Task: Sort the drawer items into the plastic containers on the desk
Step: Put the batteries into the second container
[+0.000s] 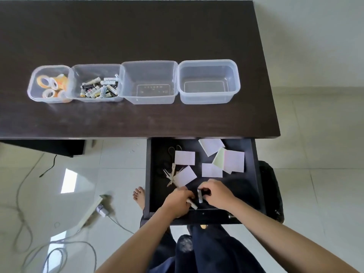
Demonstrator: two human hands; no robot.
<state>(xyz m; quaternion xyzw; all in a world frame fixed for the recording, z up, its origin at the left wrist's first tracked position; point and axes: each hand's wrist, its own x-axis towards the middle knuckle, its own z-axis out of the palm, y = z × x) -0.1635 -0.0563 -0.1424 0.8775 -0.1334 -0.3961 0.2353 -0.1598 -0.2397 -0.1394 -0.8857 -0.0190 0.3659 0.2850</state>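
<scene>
Silver battery pinched by right hand; left hand gripped another battery in drawer. Risk: small cylinders slipping, rolling off worktop during carry.

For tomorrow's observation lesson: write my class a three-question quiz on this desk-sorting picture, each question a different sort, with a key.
1. How many plastic containers stand on the desk?
2. True or false: the container of batteries stands at the far right of the row.
3. What is the right hand pinching in the drawer? A) tape roll B) battery C) paper note

Key
1. Four.
2. False: it is second from the left, beside the container of tape rolls.
3. B. The left hand grips a battery too.
</scene>
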